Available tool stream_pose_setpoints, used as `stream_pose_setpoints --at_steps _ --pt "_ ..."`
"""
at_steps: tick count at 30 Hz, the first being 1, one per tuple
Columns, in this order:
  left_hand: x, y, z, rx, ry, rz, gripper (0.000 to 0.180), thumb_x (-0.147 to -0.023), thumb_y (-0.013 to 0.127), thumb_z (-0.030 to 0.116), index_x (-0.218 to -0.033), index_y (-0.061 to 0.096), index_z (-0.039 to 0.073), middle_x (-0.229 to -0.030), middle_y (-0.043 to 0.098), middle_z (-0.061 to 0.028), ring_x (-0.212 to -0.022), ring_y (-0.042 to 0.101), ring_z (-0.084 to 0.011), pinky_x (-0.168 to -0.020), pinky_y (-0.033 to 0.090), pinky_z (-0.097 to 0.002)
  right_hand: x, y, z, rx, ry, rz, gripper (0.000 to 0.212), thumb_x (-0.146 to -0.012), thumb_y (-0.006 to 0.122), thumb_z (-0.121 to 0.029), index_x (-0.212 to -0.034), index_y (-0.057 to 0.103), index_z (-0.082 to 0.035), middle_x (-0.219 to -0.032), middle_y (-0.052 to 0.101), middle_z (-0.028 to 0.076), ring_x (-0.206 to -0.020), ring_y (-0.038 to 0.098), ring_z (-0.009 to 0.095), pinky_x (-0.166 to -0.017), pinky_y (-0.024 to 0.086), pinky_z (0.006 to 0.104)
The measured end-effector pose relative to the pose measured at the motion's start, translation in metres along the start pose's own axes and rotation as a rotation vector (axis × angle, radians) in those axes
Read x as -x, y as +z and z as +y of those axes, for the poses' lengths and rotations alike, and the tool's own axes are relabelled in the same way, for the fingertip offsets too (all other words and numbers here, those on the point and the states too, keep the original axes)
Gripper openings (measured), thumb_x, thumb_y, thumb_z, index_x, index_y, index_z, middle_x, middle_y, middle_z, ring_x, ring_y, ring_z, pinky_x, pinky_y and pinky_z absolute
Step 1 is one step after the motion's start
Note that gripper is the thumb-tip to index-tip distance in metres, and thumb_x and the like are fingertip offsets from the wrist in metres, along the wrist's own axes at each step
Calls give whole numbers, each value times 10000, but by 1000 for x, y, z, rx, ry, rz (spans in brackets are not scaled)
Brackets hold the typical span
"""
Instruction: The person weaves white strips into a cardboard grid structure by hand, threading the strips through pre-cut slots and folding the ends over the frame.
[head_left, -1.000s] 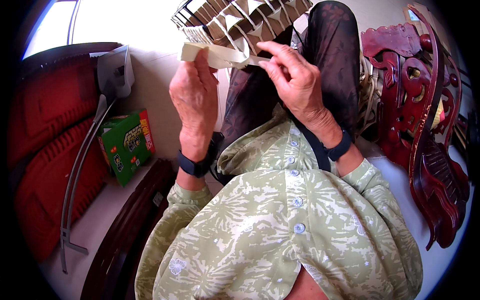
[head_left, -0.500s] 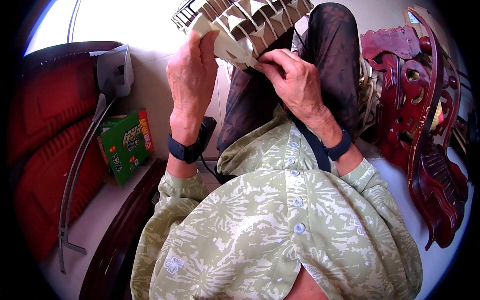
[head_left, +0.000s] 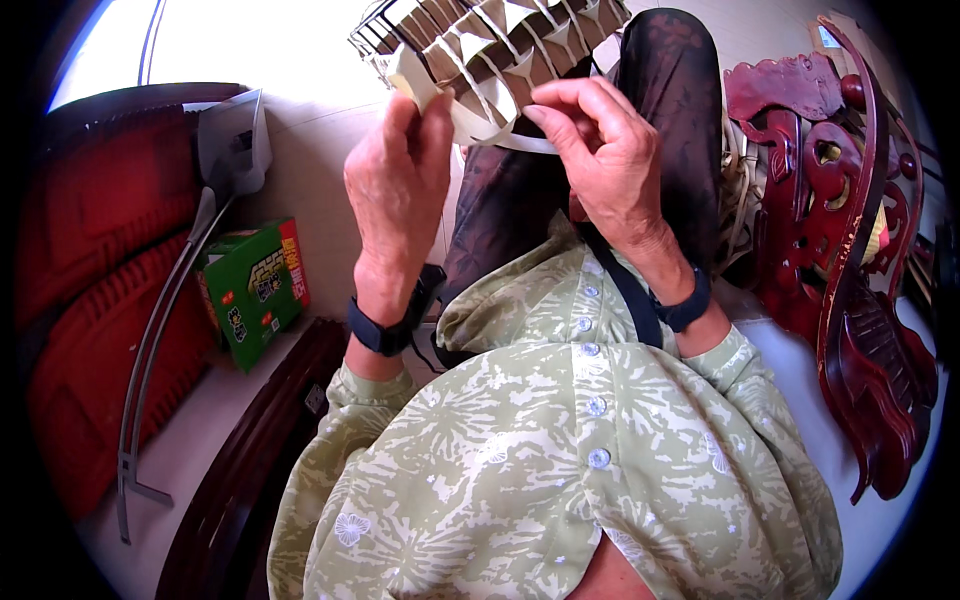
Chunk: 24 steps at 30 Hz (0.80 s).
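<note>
Cream strip [head_left: 468,122] curves between both hands above the person's lap, near a dark wire frame [head_left: 532,70] laced with pale cords. From my remote feed I see the left hand [head_left: 398,170] pinching it between thumb and fingers. The right hand [head_left: 612,150] is beside the other end, thumb and forefinger narrowly parted; I can't tell whether it grips. I see a green box [head_left: 262,290] off to the left.

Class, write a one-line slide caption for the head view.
Left hand pinching a pale strip, right hand beside it, near a woven frame.
</note>
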<state>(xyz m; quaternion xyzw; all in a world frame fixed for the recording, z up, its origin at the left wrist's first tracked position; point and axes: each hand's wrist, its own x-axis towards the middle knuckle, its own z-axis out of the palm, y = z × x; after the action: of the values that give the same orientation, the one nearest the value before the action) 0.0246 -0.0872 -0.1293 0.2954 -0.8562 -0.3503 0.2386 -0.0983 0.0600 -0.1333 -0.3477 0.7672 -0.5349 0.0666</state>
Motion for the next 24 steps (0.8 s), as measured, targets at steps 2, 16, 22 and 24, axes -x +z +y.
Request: stream_pose_setpoints --at_steps 2,16,22,24 --pt "10 4 12 118 -88 9 224 -923 728 145 -830 561 27 -583 521 -101 -483 486 -225 -495 430 -342 -8 3 -18 -65 -37 -34 213 -866 770 -117 -1059 703 -57 -870 649 35 -576 560 98 -531 450 247" --pt "17 3 10 287 -64 -129 90 -906 717 65 -958 653 30 -712 591 -94 -589 581 -172 -545 451 -313 -22 11 -9 -906 485 -440 183 -890 792 -196 -981 697 -69 -848 684 -32 -697 576 3 -586 445 151" --pt "0 -30 4 413 -104 -275 125 -929 695 38 -1050 710 10 -854 704 -30 -718 644 -82 -659 524 -230 -7 18 -15 -645 517 -211 158 -898 776 -164 -912 690 -32 -764 676 -28 -649 574 49 -582 459 212" --pt "-8 -27 -6 372 -86 -134 149 -963 667 71 -1094 713 16 -914 704 -23 -757 630 -80 -685 519 -228 0 19 -18 -474 462 -181 158 -897 766 -147 -879 678 -17 -721 670 -6 -638 582 66 -592 471 234"
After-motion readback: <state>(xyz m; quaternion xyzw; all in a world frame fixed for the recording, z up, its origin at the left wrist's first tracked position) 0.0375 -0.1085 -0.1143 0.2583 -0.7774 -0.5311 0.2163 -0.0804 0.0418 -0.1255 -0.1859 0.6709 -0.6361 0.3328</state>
